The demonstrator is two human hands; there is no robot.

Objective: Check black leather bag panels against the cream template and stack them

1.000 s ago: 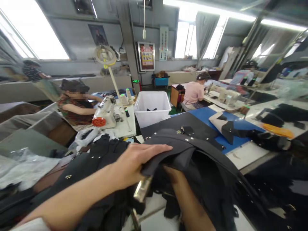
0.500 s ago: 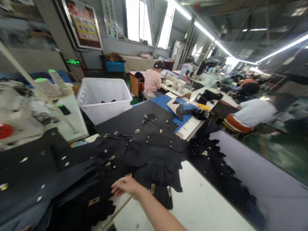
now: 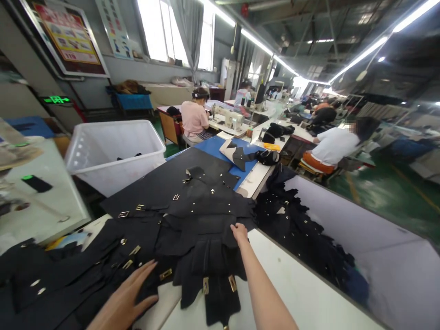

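Several flat black pieces with metal fittings [image 3: 206,229] lie overlapping on the white table [image 3: 285,270]. My right hand [image 3: 239,232] is closed on the right edge of one of these black pieces, fingertips curled at its border. Below it, two gold plates [image 3: 206,285] sit on hanging tabs. My left hand [image 3: 127,298] is open, thumb apart from the fingers, just above a heap of black pieces [image 3: 79,275] at the left. A gold plate [image 3: 165,274] lies near its fingertips. Whether the left hand touches the heap is hard to tell.
A white plastic bin [image 3: 117,151] stands beyond the pile. To the right, a pale trough [image 3: 343,215] holds more black pieces [image 3: 302,238]. Sewing machines [image 3: 232,117] and seated people, one in a pink top [image 3: 193,120], are farther back.
My right hand has moved right and away from me to the black piece's edge. My left hand has come into full view at the lower left. The view has turned right.
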